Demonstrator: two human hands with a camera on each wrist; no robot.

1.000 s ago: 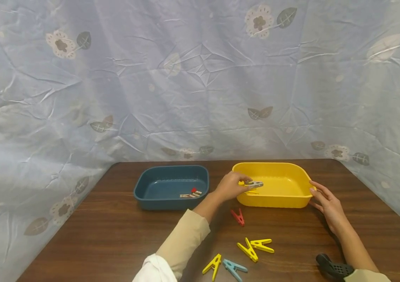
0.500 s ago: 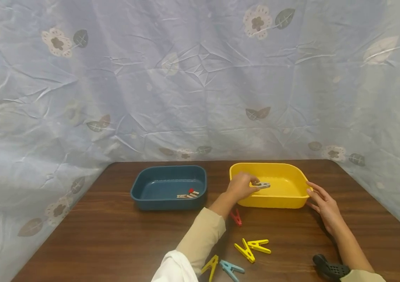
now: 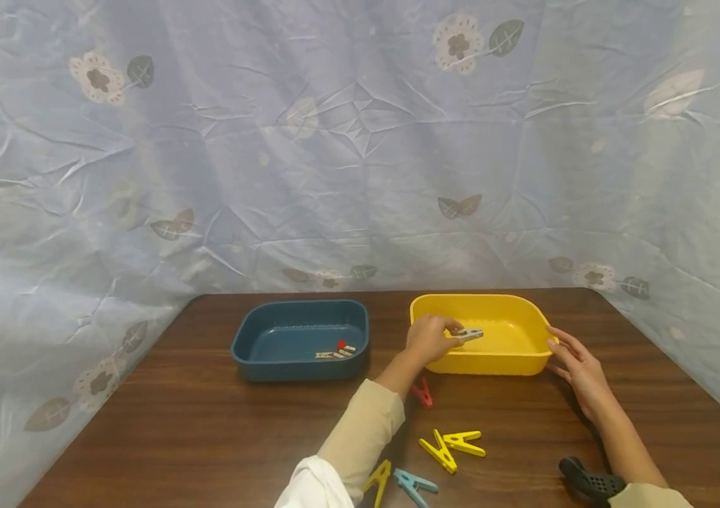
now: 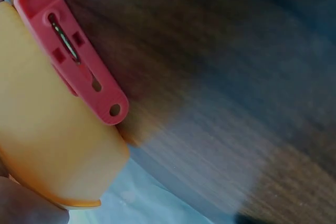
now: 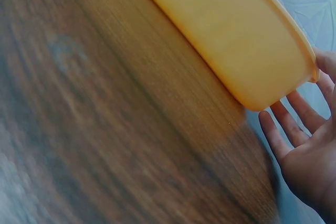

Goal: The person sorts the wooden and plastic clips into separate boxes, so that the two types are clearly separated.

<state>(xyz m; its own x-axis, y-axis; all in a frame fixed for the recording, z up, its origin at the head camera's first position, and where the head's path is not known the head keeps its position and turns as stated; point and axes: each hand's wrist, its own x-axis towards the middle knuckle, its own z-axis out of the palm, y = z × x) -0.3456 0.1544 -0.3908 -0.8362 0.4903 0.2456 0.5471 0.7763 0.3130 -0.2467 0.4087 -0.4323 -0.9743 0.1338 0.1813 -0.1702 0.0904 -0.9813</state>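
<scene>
My left hand (image 3: 431,339) reaches over the front rim of the yellow basin (image 3: 483,365) and pinches a grey clothespin (image 3: 472,334) inside it. My right hand (image 3: 583,374) rests with spread, nearly straight fingers on the basin's right end; in the right wrist view these fingers (image 5: 289,124) lie along its outer wall. In front of the basin lies a red clothespin (image 3: 423,395), partly covered by the left arm and seen large in the left wrist view. Nearer me are several yellow clothespins (image 3: 438,453) and a light blue clothespin (image 3: 414,487).
To the left on the brown wooden table (image 3: 163,423) stands a dark blue basin (image 3: 299,370), with several small wooden clothespins (image 3: 334,354) and a red piece (image 3: 342,344) in it. A black perforated device (image 3: 590,483) sits by my right wrist. A flowered cloth (image 3: 360,212) hangs behind the table.
My left hand has moved right, farther over the yellow basin, with the grey clothespin. Yellow clothespins seen in the basin earlier are now hidden behind it. The right hand stays at the basin's end.
</scene>
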